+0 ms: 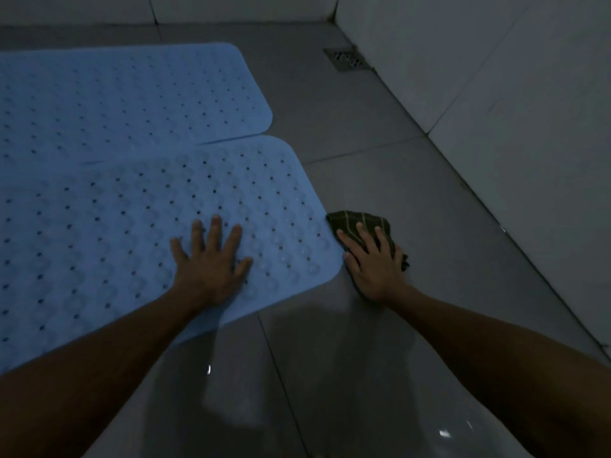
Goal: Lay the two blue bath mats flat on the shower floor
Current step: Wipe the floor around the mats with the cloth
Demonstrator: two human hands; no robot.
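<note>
Two blue perforated bath mats lie flat side by side on the grey tiled floor. The far mat (125, 94) sits toward the back wall, and the near mat (109, 233) slightly overlaps its front edge. My left hand (211, 259) presses flat with spread fingers on the near mat's right end. Just off that mat's right corner, my right hand (373, 262) rests flat on a dark striped cloth (357, 223) lying on the tiles.
A metal floor drain (347, 59) sits in the back right corner. White tiled walls (496, 77) run along the back and the right side. The grey floor tiles (380, 176) look wet and glossy near me.
</note>
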